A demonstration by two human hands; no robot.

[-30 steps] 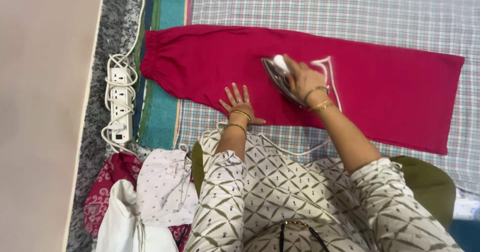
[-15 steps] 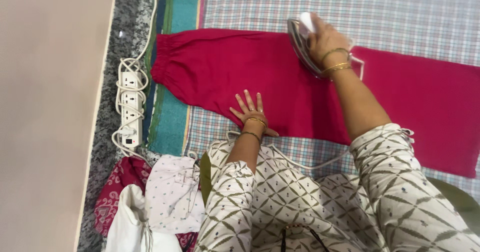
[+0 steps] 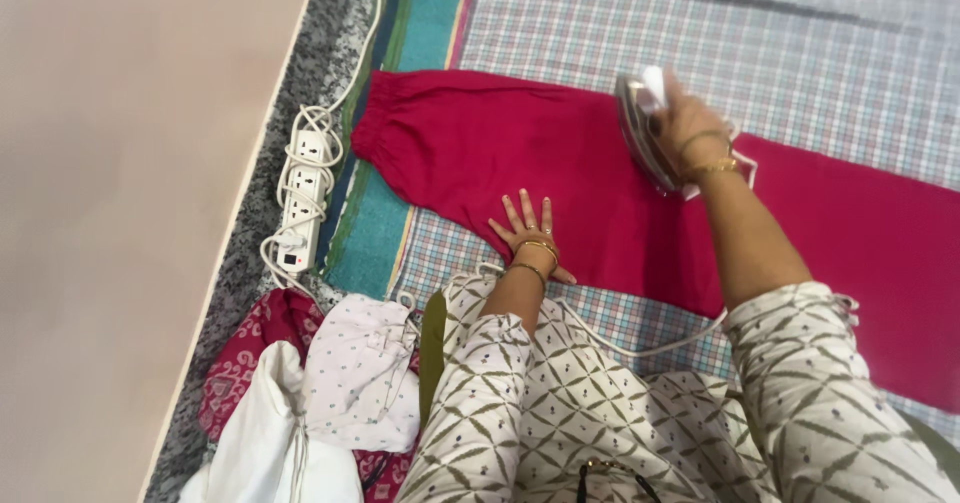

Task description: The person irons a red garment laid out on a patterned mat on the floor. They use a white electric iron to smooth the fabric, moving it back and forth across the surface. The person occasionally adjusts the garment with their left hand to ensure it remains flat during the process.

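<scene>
The right hand (image 3: 690,128) is closed around the iron (image 3: 640,133) (tilted on its edge); the left hand (image 3: 528,228) lies flat with fingers spread on the red garment (image 3: 500,153).

Open checked cloth (image 3: 800,53) lies beyond the red garment (image 3: 500,153). Left of it, the power strip (image 3: 300,198) and its coiled cord block the floor edge; a clothes pile (image 3: 320,393) crowds the near-left corner.

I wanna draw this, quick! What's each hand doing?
Left hand: open, flat on the red cloth, holding nothing.
Right hand: closed around the iron.
</scene>
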